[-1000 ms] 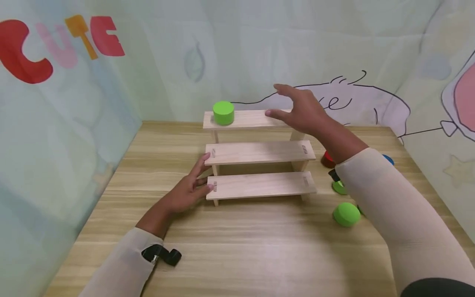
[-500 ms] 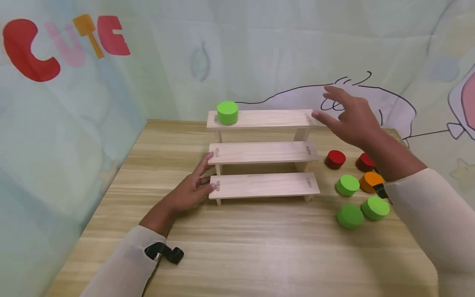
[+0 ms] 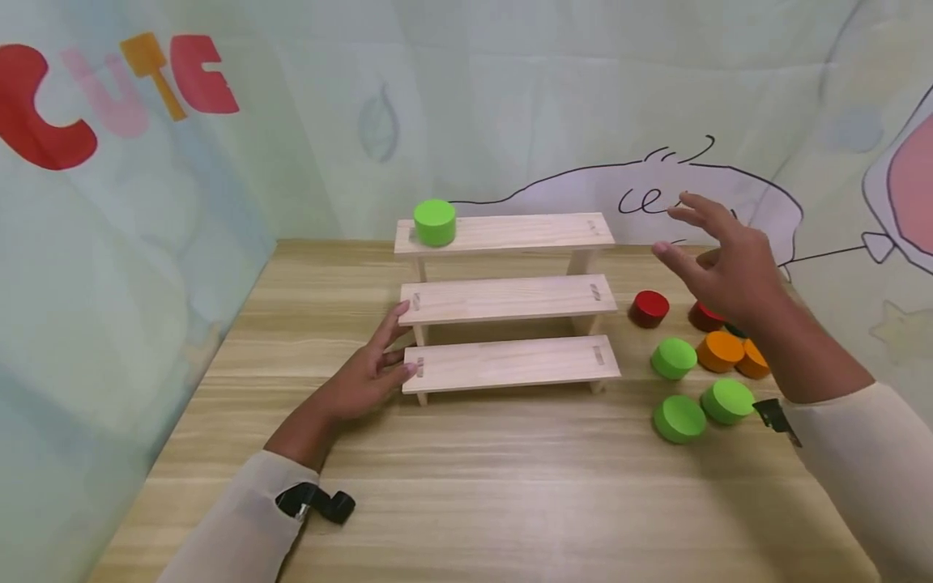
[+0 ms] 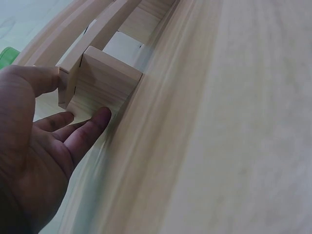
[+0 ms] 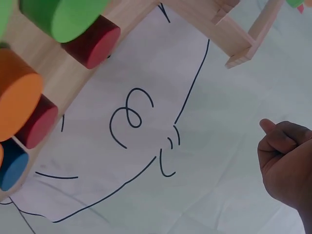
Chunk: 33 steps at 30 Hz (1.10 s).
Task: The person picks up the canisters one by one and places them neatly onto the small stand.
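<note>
A three-step wooden stand (image 3: pixel 506 300) rests on the table. One light green round block (image 3: pixel 435 223) sits at the left end of its top step; its green edge (image 4: pixel 7 57) shows in the left wrist view. My left hand (image 3: pixel 362 380) touches the stand's left side, thumb at the bottom step's end and another finger by the middle step. The left wrist view shows the other fingers (image 4: pixel 87 134) extended beside the stand's leg. My right hand (image 3: pixel 736 263) hovers right of the stand, thumb and fingers apart, holding nothing.
Several round blocks stand on the table right of the stand: light green ones (image 3: pixel 679 419), orange ones (image 3: pixel 720 351) and red ones (image 3: pixel 649 308). A blue block (image 5: pixel 13 165) shows in the right wrist view. Printed cloth walls (image 3: pixel 510 105) rise behind and left of the table.
My right hand has moved right, from over the top step to past the stand's right side, and more of the round blocks show. My left hand stays at the stand; the green block has not moved.
</note>
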Tool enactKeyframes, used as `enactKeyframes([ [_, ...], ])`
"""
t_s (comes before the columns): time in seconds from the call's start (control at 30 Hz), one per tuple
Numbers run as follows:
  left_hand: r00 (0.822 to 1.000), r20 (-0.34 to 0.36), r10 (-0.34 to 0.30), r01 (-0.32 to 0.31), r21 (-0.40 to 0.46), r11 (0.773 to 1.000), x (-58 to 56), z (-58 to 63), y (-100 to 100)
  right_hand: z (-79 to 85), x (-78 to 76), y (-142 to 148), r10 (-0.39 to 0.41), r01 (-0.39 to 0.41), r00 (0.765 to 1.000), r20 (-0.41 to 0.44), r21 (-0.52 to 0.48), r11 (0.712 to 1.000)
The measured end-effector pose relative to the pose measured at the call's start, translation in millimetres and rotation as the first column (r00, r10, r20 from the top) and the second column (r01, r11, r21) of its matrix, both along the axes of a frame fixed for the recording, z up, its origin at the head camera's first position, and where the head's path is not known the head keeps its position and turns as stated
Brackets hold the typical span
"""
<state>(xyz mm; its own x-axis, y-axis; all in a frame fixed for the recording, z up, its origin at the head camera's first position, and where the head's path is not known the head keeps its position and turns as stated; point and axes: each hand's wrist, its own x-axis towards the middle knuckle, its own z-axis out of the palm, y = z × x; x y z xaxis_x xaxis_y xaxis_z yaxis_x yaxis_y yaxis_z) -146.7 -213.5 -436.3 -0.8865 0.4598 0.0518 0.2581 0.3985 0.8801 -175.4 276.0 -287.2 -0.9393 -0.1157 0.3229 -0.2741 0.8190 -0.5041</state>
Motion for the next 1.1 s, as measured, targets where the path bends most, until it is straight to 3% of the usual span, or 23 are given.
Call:
enactKeyframes([
  [0.2, 1.000, 0.014, -0.008, 0.008, 0.028, 1.000, 2.5, -1.5, -1.7, -11.7, 20.3, 17.3, -0.007, 0.008, 0.999, 0.040, -0.041, 0.999],
  [0.43, 1.000, 0.027, -0.014, 0.013, 0.040, 0.999, 1.5, -1.9, -0.9, -26.1, 44.8, 40.1, -0.003, 0.001, 1.000, -0.012, -0.131, 0.991],
  [0.77, 1.000, 0.013, -0.019, 0.019, 0.024, 1.000, -0.2, -3.9, -2.7, -52.7, 77.2, 67.3, -0.024, 0.027, 0.999, 0.022, -0.125, 0.992],
  [0.9, 1.000, 0.002, -0.013, 0.013, 0.016, 1.000, -1.6, -3.9, -4.9, -59.0, 87.0, 74.1, -0.054, 0.067, 0.992, 0.113, -0.118, 0.991],
  [1.1, 1.000, -0.007, -0.027, 0.027, 0.015, 1.000, -3.0, -4.1, -6.4, -68.9, 94.1, 84.4, -0.058, 0.077, 0.958, 0.282, -0.058, 0.995],
])
